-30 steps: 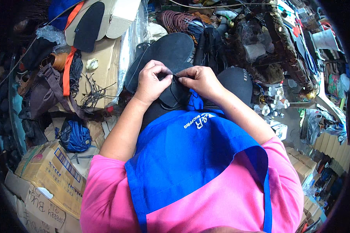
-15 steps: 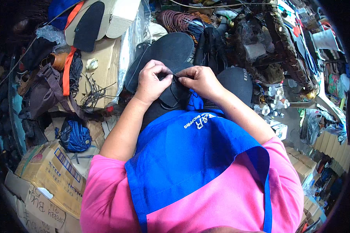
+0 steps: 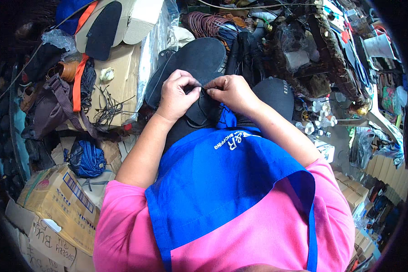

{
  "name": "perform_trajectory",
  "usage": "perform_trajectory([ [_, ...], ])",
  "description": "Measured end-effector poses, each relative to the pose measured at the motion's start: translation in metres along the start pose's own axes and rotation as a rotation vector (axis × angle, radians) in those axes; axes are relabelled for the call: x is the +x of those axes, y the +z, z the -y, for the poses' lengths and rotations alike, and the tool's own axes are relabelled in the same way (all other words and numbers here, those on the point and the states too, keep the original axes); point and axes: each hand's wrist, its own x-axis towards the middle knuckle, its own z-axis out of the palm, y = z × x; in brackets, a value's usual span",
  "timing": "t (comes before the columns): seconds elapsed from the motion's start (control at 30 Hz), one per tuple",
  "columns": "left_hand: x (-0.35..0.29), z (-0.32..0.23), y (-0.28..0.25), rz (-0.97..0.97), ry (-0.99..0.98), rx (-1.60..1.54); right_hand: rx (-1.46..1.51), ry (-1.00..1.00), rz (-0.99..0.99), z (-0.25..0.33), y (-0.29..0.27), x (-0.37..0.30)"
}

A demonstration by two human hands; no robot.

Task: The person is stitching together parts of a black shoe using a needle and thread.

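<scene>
both hands are up close together over the lap, fingertips nearly meeting. the left hand [image 3: 179, 95] has thumb and forefinger pinched on a thin dark strand [image 3: 203, 86], and the right hand [image 3: 231, 93] pinches it from the other side, its other fingers curled under. the strand sits right between the two pinches, in front of a large rounded black piece [image 3: 197, 56] that lies beyond the knuckles, while a smaller black flap [image 3: 199, 111] hangs just below the hands, near the top of the blue apron [image 3: 222, 167]. as for how far along this is, the black pieces are already set in place over the lap, and the fine fingertip work at the strand looks to be partway through, since neither hand has let go of it; whether it is knotted, threaded or loose is too small and dark to tell. off to the left, more dark cords [image 3: 109, 106] lie loose on the cardboard [image 3: 127, 68], below another black cut piece [image 3: 104, 31], both well apart from the hands and untouched.
</scene>
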Motion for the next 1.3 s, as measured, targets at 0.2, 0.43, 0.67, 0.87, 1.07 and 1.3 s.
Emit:
perform_trajectory([
  [0.2, -0.0013, -0.0001, -0.004, 0.007, -0.061, -0.015, 0.21, 0.062, 0.014, -0.0025, 0.0069, 0.0018],
  [0.43, -0.0008, 0.0048, -0.0062, -0.001, -0.119, -0.048, 0.36, 0.152, 0.085, -0.005, 0.007, 0.0028],
  [0.67, 0.0015, 0.0076, -0.0088, 0.073, -0.198, -0.073, 0.38, 0.133, 0.074, -0.0087, 0.0103, 0.0052],
  [0.87, 0.0017, 0.0079, -0.0084, 0.078, -0.189, -0.1, 0.408, 0.161, 0.091, -0.0074, 0.0087, 0.0033],
  [1.07, 0.0011, 0.0088, -0.0075, 0.075, -0.193, -0.117, 0.434, 0.163, 0.05, -0.0061, 0.0093, 0.0016],
  [1.3, 0.0003, 0.009, -0.0065, 0.071, -0.198, -0.131, 0.395, 0.203, 0.112, -0.0054, 0.0052, 0.0032],
])
